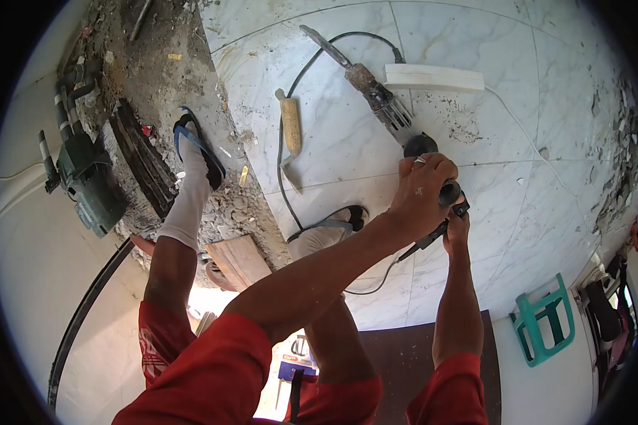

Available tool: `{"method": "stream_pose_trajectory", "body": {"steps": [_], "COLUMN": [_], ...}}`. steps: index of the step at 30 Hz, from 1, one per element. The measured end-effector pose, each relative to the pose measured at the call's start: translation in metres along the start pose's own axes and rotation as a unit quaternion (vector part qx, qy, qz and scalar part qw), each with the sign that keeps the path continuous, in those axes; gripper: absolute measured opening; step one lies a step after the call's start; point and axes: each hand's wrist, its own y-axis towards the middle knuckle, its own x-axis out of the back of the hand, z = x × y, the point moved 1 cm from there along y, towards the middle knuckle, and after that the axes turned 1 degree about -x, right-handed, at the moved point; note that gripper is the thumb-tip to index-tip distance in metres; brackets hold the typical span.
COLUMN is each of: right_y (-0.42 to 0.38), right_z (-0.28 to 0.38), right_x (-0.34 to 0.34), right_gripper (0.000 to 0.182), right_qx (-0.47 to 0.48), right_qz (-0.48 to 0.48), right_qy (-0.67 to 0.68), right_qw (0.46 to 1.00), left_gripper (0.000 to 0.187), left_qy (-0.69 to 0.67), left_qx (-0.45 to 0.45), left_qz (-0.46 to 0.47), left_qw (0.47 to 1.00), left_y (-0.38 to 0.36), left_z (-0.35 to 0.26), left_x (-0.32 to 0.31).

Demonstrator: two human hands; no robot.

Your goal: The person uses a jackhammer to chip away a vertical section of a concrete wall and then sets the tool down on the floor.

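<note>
A demolition hammer (386,108) with a flat chisel bit (326,44) lies slantwise over the marble-look floor tiles (475,134), the bit pointing to the upper left. My left hand (427,185) is closed around the hammer's body near its black middle section. Further back, my right hand (457,230) wraps the rear handle; part of its fingers is hidden. A black cord (282,134) loops from the tool to a white power strip (432,78). On the tiles left of the hammer lies a wooden-handled tool (290,127) with a bent metal blade.
Broken ground with rubble (227,205) borders the tiles on the left, where my sandaled foot (198,149) stands. Beyond are dark timber (142,156) and a green machine (92,180). A wooden board (237,262) lies nearer. A teal stool (546,322) is at right.
</note>
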Motion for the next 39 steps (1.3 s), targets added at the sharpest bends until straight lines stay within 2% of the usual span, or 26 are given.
{"method": "stream_pose_trajectory", "body": {"steps": [2, 8, 11, 12, 14, 17, 19, 21, 23, 26, 27, 29, 31, 35, 36, 37, 38, 39], "right_y": [0.003, 0.002, 0.000, -0.002, -0.004, -0.003, 0.005, 0.000, -0.005, -0.025, -0.032, -0.055, -0.086, -0.152, -0.160, -0.164, -0.167, -0.170], "right_z": [0.006, 0.002, -0.008, -0.015, -0.026, -0.032, -0.042, -0.036, -0.032, -0.011, -0.005, -0.002, 0.015, 0.062, 0.069, 0.070, 0.064, 0.070], "right_x": [0.000, 0.025, 0.050, 0.059, 0.079, 0.097, 0.111, 0.108, 0.102, 0.089, 0.089, 0.086, 0.067, 0.002, -0.007, -0.014, -0.028, -0.056], "right_gripper": [0.043, 0.043, 0.040, 0.036, 0.035, 0.034, 0.035, 0.035, 0.036, 0.036, 0.036, 0.035, 0.030, 0.026, 0.027, 0.029, 0.031, 0.032], "right_qx": [0.000, -0.047, -0.035, -0.048, -0.041, -0.037, -0.028, -0.054, -0.063, -0.122, -0.140, -0.112, -0.130, -0.105, -0.064, -0.023, 0.082, 0.188], "right_qz": [0.024, 0.005, -0.002, -0.084, -0.096, -0.096, -0.049, -0.047, -0.083, -0.151, -0.156, -0.193, -0.189, -0.204, -0.203, -0.202, -0.196, -0.190], "right_qy": [-0.001, 0.007, -0.002, -0.010, -0.039, -0.051, -0.065, -0.090, -0.101, -0.188, -0.233, -0.223, -0.222, -0.168, -0.202, -0.234, -0.320, -0.399], "right_qw": [1.000, 0.999, 0.999, 0.995, 0.994, 0.993, 0.996, 0.993, 0.989, 0.963, 0.949, 0.949, 0.948, 0.959, 0.956, 0.951, 0.923, 0.877], "left_gripper": [0.034, 0.033, 0.036, 0.038, 0.039, 0.048, 0.052, 0.051, 0.047, 0.043, 0.048, 0.056, 0.060, 0.065, 0.056, 0.050, 0.044, 0.038], "left_qy": [0.005, 0.015, 0.010, -0.004, -0.021, -0.021, -0.013, -0.019, -0.045, -0.041, -0.002, 0.064, 0.084, 0.100, 0.101, 0.093, 0.088, 0.068], "left_qx": [-0.002, 0.007, 0.014, 0.025, 0.030, 0.029, 0.020, 0.029, 0.025, 0.013, 0.002, 0.005, -0.010, -0.076, -0.105, -0.095, -0.085, -0.076], "left_qz": [-0.005, -0.003, 0.015, 0.029, 0.037, 0.047, 0.049, 0.066, 0.058, 0.078, 0.122, 0.148, 0.197, 0.293, 0.255, 0.295, 0.332, 0.272], "left_qw": [1.000, 1.000, 1.000, 0.999, 0.999, 0.998, 0.999, 0.997, 0.997, 0.996, 0.993, 0.987, 0.977, 0.948, 0.956, 0.946, 0.935, 0.957], "left_y": [-0.004, -0.034, -0.049, -0.052, -0.059, -0.071, -0.079, -0.082, -0.082, -0.089, -0.092, -0.096, -0.096, -0.109, -0.115, -0.113, -0.108, -0.109], "left_z": [0.002, -0.002, 0.002, 0.005, 0.008, 0.012, 0.015, 0.017, 0.018, 0.026, 0.030, 0.029, 0.009, -0.025, -0.026, -0.026, -0.023, -0.011], "left_x": [-0.003, -0.036, -0.052, -0.056, -0.066, -0.078, -0.082, -0.082, -0.079, -0.075, -0.070, -0.056, -0.025, 0.028, 0.044, 0.072, 0.105, 0.136]}}
